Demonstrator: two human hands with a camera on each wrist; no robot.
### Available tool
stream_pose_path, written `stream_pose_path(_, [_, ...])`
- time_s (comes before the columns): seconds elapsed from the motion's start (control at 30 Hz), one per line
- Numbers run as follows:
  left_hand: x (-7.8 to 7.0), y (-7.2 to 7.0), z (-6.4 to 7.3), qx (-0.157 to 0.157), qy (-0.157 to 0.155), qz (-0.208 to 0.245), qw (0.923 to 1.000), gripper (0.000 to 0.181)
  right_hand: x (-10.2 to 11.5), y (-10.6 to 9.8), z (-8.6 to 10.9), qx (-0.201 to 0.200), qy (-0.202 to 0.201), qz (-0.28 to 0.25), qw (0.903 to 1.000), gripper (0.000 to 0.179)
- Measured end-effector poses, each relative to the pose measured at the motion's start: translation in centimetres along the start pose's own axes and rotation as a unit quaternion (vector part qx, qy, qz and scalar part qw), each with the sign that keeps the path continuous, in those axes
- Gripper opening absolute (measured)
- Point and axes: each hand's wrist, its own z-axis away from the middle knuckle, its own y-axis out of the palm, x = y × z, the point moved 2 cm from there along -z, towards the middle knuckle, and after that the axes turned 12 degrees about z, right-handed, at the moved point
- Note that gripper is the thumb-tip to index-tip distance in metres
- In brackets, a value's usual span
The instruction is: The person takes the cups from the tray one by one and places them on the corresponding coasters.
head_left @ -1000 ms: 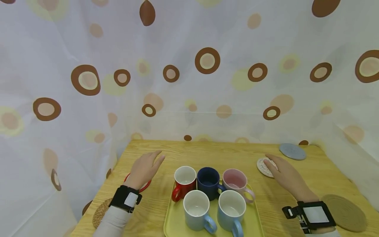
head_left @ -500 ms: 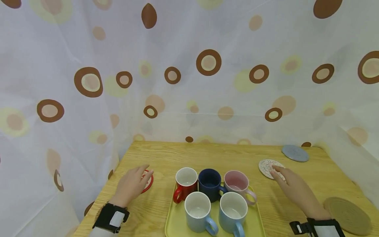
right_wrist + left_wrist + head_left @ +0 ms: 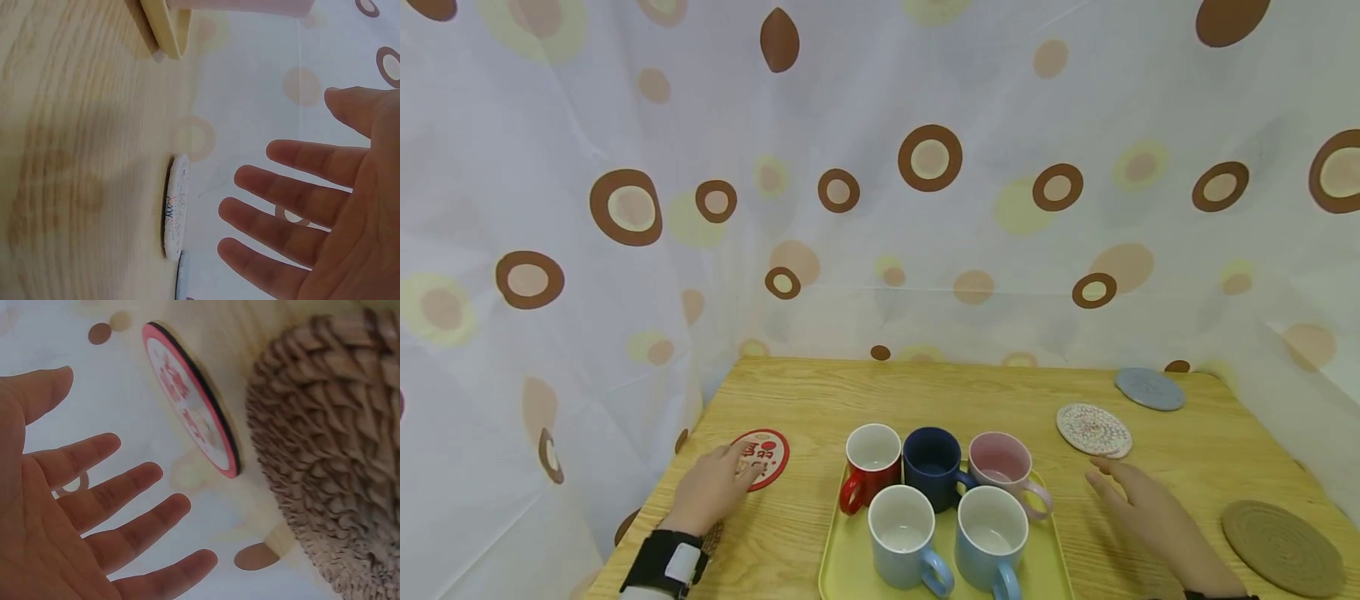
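Note:
My left hand (image 3: 710, 492), fingers spread and holding nothing, hovers at the left of the table. It overlaps a round red-rimmed coaster (image 3: 772, 457) in the head view. In the left wrist view a woven wicker mat (image 3: 331, 425) shows large beside that coaster. My right hand (image 3: 1150, 508) is also empty with loosely extended fingers, above the table just in front of a white speckled coaster (image 3: 1093, 429). Between the hands, a yellow tray (image 3: 842, 567) bears several mugs: a red mug (image 3: 871, 471), a navy mug (image 3: 931, 467), a pink mug (image 3: 1000, 458) and two light blue mugs (image 3: 901, 537).
A grey-blue round coaster (image 3: 1150, 389) lies at the back right of the wooden table (image 3: 850, 383). A brown round mat (image 3: 1283, 546) lies at the right front. A patterned white curtain (image 3: 880, 250) hangs behind and along both sides.
Both hands have drawn back toward me, the left also leftward and the right slightly to the right. More of the red-rimmed and speckled coasters now shows. The mugs and tray stay put.

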Motion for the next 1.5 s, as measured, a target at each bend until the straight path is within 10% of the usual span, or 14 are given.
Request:
stream_pose_path(0.23, [1.3, 1.2, -0.1, 0.029, -0.026, -0.021, 0.999, 0.047, 0.0, 1.1, 0.7, 0.018, 0.004, -0.003, 0.9998, 0.063])
stream_pose_path(1.5, [0.4, 1.9, -1.5, 0.054, 0.04, -0.088, 0.9938, 0.041, -0.3, 2.1, 1.3, 0.033, 0.012, 0.018, 0.9992, 0.061])
